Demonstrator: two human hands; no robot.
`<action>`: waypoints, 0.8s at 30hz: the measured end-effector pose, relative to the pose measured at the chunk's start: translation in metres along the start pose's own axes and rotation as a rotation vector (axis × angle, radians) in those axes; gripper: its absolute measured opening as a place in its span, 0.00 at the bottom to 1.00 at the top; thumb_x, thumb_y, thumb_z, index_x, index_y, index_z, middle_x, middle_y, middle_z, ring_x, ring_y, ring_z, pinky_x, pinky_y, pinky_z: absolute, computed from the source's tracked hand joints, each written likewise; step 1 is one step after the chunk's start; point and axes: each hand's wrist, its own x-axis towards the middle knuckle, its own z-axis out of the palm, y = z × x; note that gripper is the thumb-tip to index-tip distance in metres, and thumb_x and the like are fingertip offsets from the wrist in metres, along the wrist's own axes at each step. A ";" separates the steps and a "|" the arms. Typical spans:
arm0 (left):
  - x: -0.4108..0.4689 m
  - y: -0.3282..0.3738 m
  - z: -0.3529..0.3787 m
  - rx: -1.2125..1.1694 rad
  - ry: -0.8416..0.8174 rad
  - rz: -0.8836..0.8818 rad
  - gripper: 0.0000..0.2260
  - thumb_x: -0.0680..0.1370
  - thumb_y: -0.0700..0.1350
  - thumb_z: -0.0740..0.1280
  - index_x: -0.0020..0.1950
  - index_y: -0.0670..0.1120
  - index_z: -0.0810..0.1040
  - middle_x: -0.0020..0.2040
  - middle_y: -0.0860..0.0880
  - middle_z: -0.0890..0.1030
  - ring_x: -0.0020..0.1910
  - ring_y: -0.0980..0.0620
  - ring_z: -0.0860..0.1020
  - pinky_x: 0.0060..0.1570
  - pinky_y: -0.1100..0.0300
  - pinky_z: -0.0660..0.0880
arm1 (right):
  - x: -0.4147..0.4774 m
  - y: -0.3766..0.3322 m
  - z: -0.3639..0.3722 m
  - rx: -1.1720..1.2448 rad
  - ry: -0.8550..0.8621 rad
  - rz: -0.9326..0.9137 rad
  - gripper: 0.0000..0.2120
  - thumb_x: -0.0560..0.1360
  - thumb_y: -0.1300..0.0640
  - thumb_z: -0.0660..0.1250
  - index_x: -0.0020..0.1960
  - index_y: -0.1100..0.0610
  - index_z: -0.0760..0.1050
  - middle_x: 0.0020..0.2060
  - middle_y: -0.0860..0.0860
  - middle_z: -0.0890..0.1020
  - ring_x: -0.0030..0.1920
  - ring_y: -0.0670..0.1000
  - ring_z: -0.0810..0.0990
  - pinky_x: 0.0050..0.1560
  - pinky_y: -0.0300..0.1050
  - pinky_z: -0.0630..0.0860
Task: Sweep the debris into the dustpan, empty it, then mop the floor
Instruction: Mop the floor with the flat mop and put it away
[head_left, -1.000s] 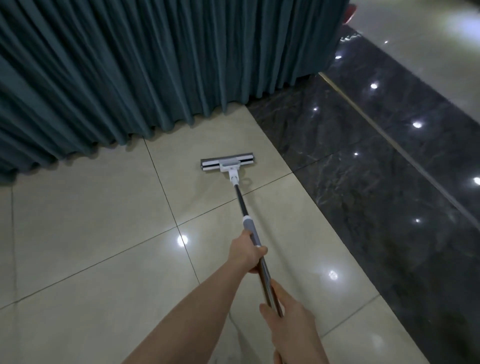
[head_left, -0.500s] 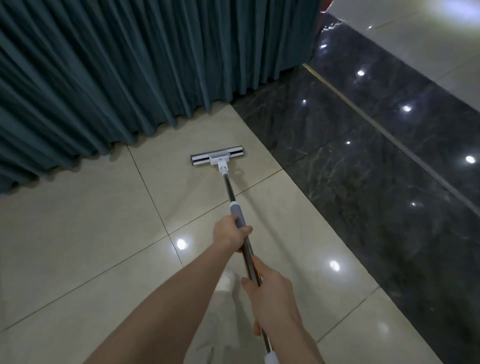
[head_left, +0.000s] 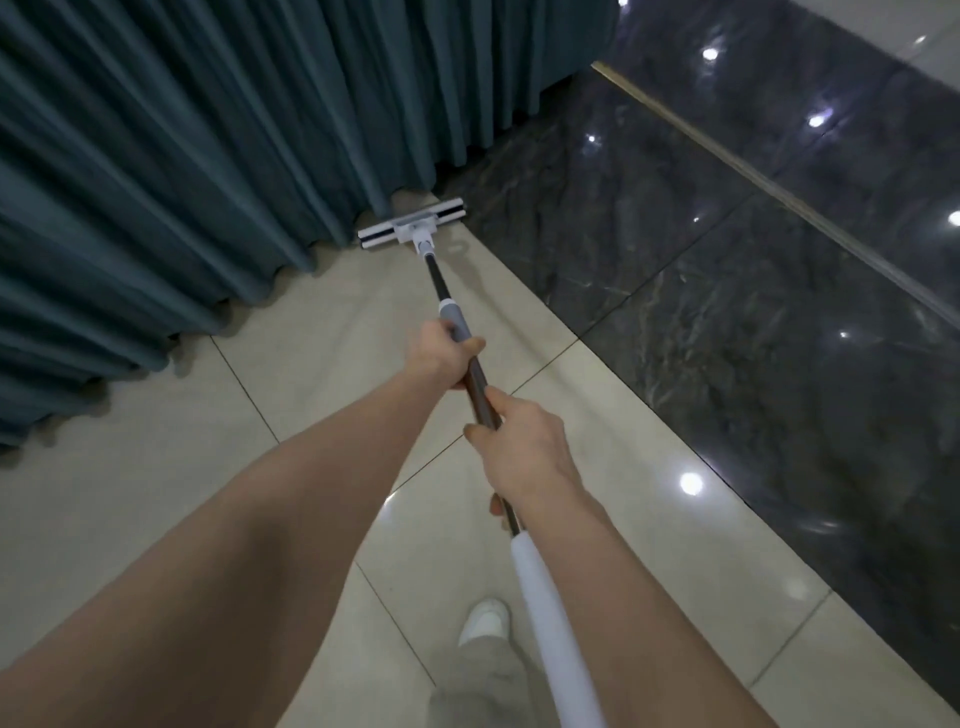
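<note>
A flat mop with a white and dark head (head_left: 411, 229) lies on the beige tiled floor (head_left: 156, 467), right at the hem of a teal curtain and beside the dark marble strip. Its dark pole (head_left: 439, 280) runs back toward me and ends in a white handle (head_left: 545, 618). My left hand (head_left: 441, 353) grips the pole at the grey collar, farther forward. My right hand (head_left: 524, 447) grips the pole closer to me, just above the white handle. No dustpan or debris shows.
A pleated teal curtain (head_left: 208, 130) hangs to the floor across the left and back. Glossy dark marble flooring (head_left: 753, 312) with a brass strip (head_left: 727, 156) fills the right. My white shoe (head_left: 483, 618) and grey trouser leg stand on the tiles below.
The mop head has been pushed forward from the open tile up to the curtain hem. Both arms have stretched out and I have stepped closer.
</note>
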 end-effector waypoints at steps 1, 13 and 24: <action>0.010 0.005 -0.001 -0.009 0.005 -0.006 0.19 0.76 0.45 0.70 0.64 0.42 0.72 0.49 0.41 0.78 0.39 0.43 0.78 0.31 0.54 0.77 | 0.009 -0.006 -0.002 -0.002 -0.002 -0.003 0.11 0.77 0.54 0.61 0.58 0.45 0.74 0.39 0.50 0.76 0.22 0.57 0.79 0.27 0.46 0.79; -0.011 -0.017 0.019 -0.102 -0.228 -0.165 0.21 0.76 0.42 0.68 0.64 0.52 0.64 0.48 0.41 0.75 0.38 0.45 0.79 0.28 0.54 0.77 | -0.024 0.036 -0.009 -0.168 -0.088 -0.024 0.27 0.72 0.63 0.63 0.65 0.40 0.66 0.40 0.51 0.76 0.21 0.53 0.77 0.20 0.39 0.72; -0.194 -0.084 0.100 -0.127 -0.211 -0.243 0.26 0.70 0.44 0.64 0.63 0.58 0.55 0.48 0.39 0.75 0.42 0.39 0.80 0.31 0.47 0.81 | -0.188 0.161 -0.052 -0.420 -0.177 -0.060 0.42 0.67 0.65 0.53 0.71 0.30 0.51 0.37 0.53 0.75 0.31 0.54 0.76 0.38 0.53 0.83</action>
